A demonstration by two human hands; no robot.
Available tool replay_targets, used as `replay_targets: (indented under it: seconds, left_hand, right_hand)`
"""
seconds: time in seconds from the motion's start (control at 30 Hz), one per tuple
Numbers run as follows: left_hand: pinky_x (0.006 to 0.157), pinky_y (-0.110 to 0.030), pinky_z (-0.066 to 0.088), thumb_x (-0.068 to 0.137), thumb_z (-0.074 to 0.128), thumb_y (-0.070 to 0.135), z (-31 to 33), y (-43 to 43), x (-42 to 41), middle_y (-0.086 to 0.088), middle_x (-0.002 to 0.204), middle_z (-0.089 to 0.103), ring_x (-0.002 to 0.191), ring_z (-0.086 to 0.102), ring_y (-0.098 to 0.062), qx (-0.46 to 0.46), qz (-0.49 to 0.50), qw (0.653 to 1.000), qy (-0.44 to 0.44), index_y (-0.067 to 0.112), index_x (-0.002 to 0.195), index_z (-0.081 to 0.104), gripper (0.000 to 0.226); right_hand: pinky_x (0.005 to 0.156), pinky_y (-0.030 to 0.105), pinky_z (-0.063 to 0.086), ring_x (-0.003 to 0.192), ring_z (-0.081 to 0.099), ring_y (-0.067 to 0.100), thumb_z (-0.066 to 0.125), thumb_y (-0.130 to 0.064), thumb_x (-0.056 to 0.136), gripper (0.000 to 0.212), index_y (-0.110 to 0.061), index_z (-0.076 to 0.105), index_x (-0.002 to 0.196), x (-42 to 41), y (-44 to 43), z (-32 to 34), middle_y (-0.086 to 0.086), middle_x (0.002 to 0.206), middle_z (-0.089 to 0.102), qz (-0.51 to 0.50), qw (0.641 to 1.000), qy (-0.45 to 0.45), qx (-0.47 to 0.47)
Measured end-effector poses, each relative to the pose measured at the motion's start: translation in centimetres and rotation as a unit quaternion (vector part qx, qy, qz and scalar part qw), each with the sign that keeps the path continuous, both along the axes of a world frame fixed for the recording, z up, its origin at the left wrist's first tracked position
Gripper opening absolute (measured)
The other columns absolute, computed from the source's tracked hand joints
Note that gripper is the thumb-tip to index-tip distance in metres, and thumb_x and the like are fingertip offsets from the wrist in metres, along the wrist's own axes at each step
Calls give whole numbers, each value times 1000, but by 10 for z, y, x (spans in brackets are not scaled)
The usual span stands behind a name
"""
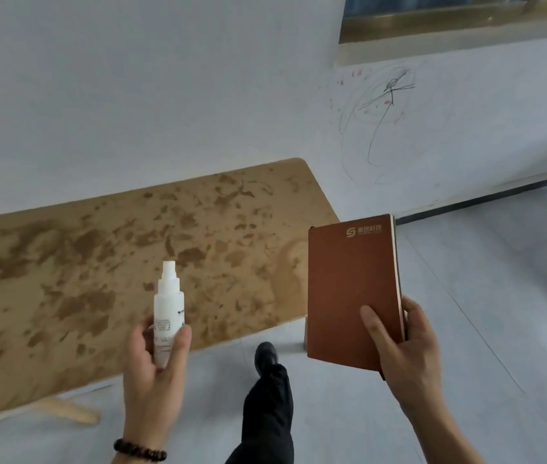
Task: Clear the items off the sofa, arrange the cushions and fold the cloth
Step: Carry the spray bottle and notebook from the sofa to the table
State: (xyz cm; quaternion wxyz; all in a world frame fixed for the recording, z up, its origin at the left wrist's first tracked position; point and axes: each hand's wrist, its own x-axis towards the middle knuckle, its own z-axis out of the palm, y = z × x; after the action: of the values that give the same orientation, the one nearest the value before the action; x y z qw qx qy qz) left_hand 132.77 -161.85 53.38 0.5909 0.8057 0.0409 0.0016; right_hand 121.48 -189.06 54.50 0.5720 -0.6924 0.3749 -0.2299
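The left hand (pixel 151 373) has thumb and fingers curled round the lower half of a small white plastic spray bottle (pixel 167 316), held upright with its capped nozzle on top, above the near edge of the table. The bottle looks light and smooth, so it could slip in a loose grip. It is also narrow and would probably tip if set down carelessly, so the labelled body is a safer hold than the cap. The right hand (pixel 405 346) pinches a brown notebook (pixel 349 289) at its lower right corner, thumb flat on the front cover and fingers behind it. The notebook stands on end, off the table's right end. Its cover seems stiff and the book moderately weighty, so a corner pinch leaves it free to swing or fan open. A hold along the spine would likely be steadier. The wooden table (pixel 98 262) has a mottled tan and brown top and a rounded far corner, and it stands against a white wall (pixel 165 95). Pen scribbles (pixel 382 108) mark the wall below a window (pixel 449 25). The floor (pixel 466 296) is pale, with a dark baseboard (pixel 486 199). No sofa is in view.
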Motion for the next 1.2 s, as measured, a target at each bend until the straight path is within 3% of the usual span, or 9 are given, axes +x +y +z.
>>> replay_targets:
  seconds: [0.17, 0.27, 0.43, 0.57, 0.77, 0.87, 0.97, 1.07, 1.2]
  left_hand:
    - [75, -45, 53, 83, 72, 42, -24, -62, 115, 7, 92, 68, 82, 65, -19, -8, 13, 999, 50, 44, 99, 53, 25]
    - [78, -38, 52, 80, 72, 45, -22, -103, 185, 9, 97, 67, 89, 66, -16, -8, 5, 998, 59, 38, 104, 52, 32]
    - [73, -30, 52, 81, 75, 30, -15, -173, 287, 6, 99, 66, 92, 65, -17, 49, -28, 998, 42, 24, 107, 53, 35]
    - [72, -29, 51, 79, 75, 42, -29, -218, 350, 11, 101, 62, 89, 61, -3, 70, -9, 997, 37, 35, 105, 52, 36]
    - [67, -15, 47, 82, 75, 28, -49, -275, 411, 13, 100, 69, 87, 67, -1, 60, 26, 995, 79, 26, 109, 57, 32]
    - [66, -10, 48, 84, 72, 19, -70, -306, 445, 12, 99, 68, 83, 66, 4, 60, 15, 993, 97, 25, 109, 55, 31]
    - [65, -9, 48, 82, 73, 22, -97, -335, 479, 9, 102, 68, 87, 67, 2, 85, 9, 990, 111, 23, 109, 55, 32]
    - [70, -12, 47, 82, 71, 22, -124, -362, 508, 6, 104, 68, 93, 68, -6, 104, 3, 987, 124, 24, 109, 54, 32]
    - [67, -21, 44, 81, 69, 19, -150, -388, 541, 6, 99, 66, 86, 66, -8, 158, 12, 979, 124, 23, 102, 50, 28]
  right_hand:
    - [64, 27, 56, 74, 70, 5, 76, -30, 83, 22, -31, 63, 102, 114, -59, -20, -15, 83, 72, -2, 999, 41, 6]
    - [64, 33, 56, 74, 70, 6, 74, -33, 84, 22, -36, 61, 102, 177, -97, -19, -16, 84, 71, 0, 998, 61, 10]
    - [60, 27, 53, 70, 67, 3, 66, -31, 91, 10, -33, 59, 98, 282, -155, -27, -7, 84, 70, 54, 995, 80, 5]
    - [63, 32, 58, 71, 68, 10, 64, -29, 94, 6, -29, 58, 98, 372, -200, -59, 1, 86, 71, 101, 989, 93, 49]
    - [79, 36, 58, 90, 68, 10, 60, -41, 95, 39, -23, 53, 128, 490, -260, -131, -8, 106, 69, 203, 966, 125, 102]
    - [108, 36, 39, 127, 44, 19, 63, -46, 91, 76, -26, 23, 153, 522, -280, -172, 5, 144, 38, 265, 939, 218, -36]
    - [119, 47, 20, 148, 4, 27, 63, -59, 84, 100, -39, -6, 155, 523, -284, -197, 9, 161, -6, 381, 854, 291, -202]
    - [121, 49, 12, 149, -16, 30, 51, -71, 85, 95, -43, -8, 153, 509, -278, -216, 7, 159, -31, 460, 782, 323, -270]
    - [121, 47, 8, 147, -25, 33, 38, -72, 90, 87, -42, -16, 152, 502, -279, -233, 4, 148, -47, 472, 762, 332, -294]
